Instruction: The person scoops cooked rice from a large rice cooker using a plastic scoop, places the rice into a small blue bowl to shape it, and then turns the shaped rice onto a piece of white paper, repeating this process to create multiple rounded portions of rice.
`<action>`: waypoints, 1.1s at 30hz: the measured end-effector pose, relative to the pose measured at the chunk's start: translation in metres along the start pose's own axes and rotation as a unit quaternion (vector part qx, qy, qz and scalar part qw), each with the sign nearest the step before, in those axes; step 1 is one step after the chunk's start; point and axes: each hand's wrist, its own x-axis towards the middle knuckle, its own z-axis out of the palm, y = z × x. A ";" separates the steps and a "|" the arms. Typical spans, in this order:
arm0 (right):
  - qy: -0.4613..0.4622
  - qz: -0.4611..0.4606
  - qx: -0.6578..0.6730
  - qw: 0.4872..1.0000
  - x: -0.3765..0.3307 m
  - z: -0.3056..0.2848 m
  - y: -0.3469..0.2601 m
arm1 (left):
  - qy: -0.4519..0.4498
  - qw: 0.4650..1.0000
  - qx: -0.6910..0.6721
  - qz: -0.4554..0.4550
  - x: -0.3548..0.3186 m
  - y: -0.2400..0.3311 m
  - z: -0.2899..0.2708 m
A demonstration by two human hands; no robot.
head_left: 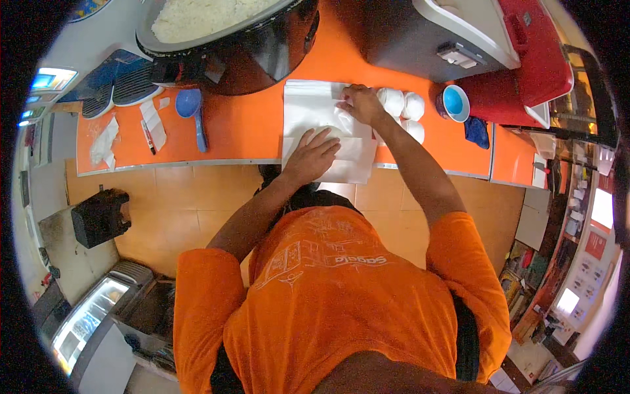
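- Two bare hands are laid on a stack of white paper sheets point(308, 108) spread on the orange countertop point(243, 128).
- The left hand point(314, 156) is pressed flat, fingers spread fairly wide, over a white rounded lump that's tucked under the paper, forearm angled in from lower left.
- The right hand point(360, 102) is stretched further out, fingers curled narrow on the sheet's upper edge.
- Wrapped white round balls point(401, 105) are sat just beside that hand, near a blue plastic cup point(455, 103).
- A blue plastic scoop point(190, 108) is left well apart.

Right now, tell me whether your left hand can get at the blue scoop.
Probably yes. The left hand rests on the white paper, and bare orange counter lies between it and the blue scoop, with nothing in the way.
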 end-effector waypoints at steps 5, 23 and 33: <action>0.027 -0.094 0.022 0.995 -0.073 -0.024 -0.056 | 0.007 0.999 0.042 -0.018 -0.017 0.000 -0.002; 0.062 -0.048 0.093 0.993 -0.049 -0.036 -0.030 | -0.246 0.969 -0.013 -0.015 0.107 -0.114 -0.061; 0.137 -0.120 -0.010 0.983 -0.113 -0.006 -0.073 | -0.084 0.993 0.077 -0.003 -0.003 -0.057 -0.053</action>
